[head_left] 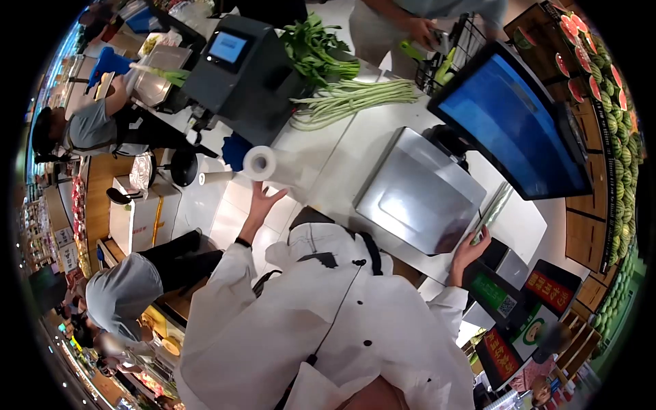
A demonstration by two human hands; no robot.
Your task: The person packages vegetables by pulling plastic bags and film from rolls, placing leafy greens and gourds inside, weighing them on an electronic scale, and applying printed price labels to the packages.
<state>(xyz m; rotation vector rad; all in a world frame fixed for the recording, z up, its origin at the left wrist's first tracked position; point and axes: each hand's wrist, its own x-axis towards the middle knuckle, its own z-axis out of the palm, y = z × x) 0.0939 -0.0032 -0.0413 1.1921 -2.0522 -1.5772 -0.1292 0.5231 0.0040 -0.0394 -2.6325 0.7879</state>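
My left hand (261, 208) is open, thumb and fingers apart, just below a roll of clear plastic bags (260, 162) at the counter's left edge. My right hand (470, 254) is beside the right edge of a steel weighing scale (424, 191). Its fingers are closed around the lower end of a slim, pale green thing (497, 203), whose kind I cannot make out. On the white counter (335, 154), beyond the scale, lies a bundle of long beans (355, 101). Leafy greens (314, 51) lie behind the beans.
A tilted blue screen (512, 123) stands over the scale's far right side. A dark label machine (239, 75) stands at the back left. Across the counter, a person's hand (425, 33) is by a wire basket (454, 55). Signs (506, 307) stand at my right; people work at left.
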